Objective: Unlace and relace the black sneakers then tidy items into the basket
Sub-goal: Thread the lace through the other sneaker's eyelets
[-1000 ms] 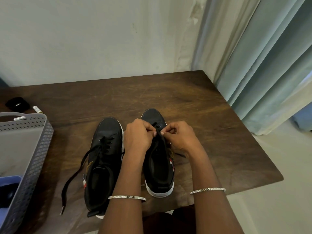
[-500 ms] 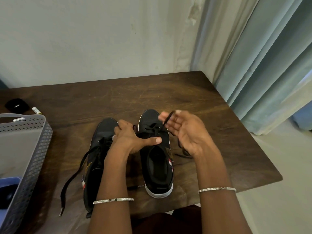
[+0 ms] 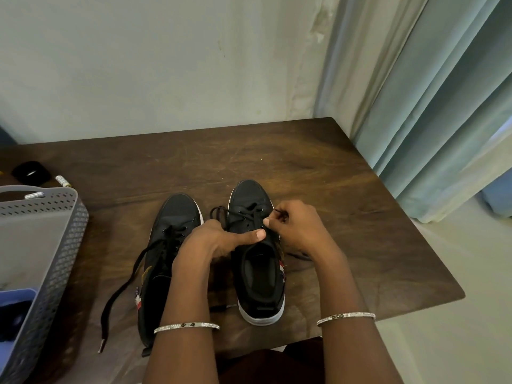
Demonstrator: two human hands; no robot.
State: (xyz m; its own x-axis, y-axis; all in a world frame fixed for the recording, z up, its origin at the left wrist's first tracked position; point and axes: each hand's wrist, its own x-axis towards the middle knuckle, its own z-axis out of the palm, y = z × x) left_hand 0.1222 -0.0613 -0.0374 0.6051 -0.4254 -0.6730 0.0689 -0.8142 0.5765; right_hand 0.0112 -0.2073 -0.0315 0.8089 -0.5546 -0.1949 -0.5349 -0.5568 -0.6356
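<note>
Clasped black white-soled sneaker with left hand | pinched thin black lace with right hand | judged lace limp, light: best taken near eyelet

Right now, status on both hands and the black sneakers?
Left hand grips right black sneaker. Right hand pinches its black lace. Other black sneaker untied. Grey perforated basket apart, left.

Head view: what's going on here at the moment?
A person is working on a pair of black sneakers on the table. The left grip steadies the right sneaker, thumb across its eyelet rows, while the right grip pinches its lace near the far eyelets. The left sneaker lies alongside, its loose lace trailing over the table. The grey basket stands at the left.
</note>
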